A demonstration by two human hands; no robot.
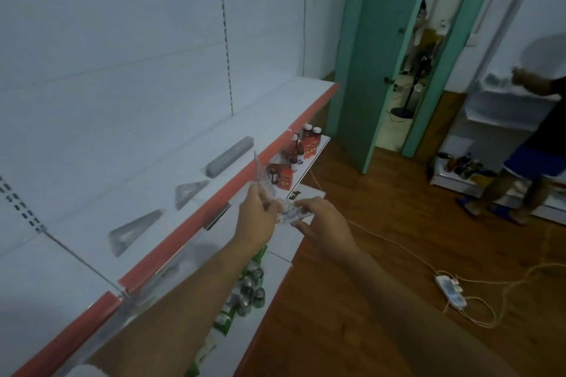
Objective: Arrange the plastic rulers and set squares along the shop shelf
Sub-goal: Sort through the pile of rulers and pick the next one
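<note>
A white shop shelf (101, 193) with a red front edge runs from lower left to upper right. On it lie two clear set squares (134, 231) (188, 193) and a stack of rulers (229, 156) further right. My left hand (258, 214) pinches a clear set square (264, 179) that points up, just in front of the shelf edge. My right hand (321, 217) holds a flat bundle of clear plastic rulers and set squares (294, 212), which touches my left fingers.
Lower shelves hold brown bottles with red boxes (294, 156) and green cans (252, 288). On the wooden floor lies a power strip (450, 291) with cables. A green door (379, 55) stands open. Another person (533, 144) stands at the right by a second shelf.
</note>
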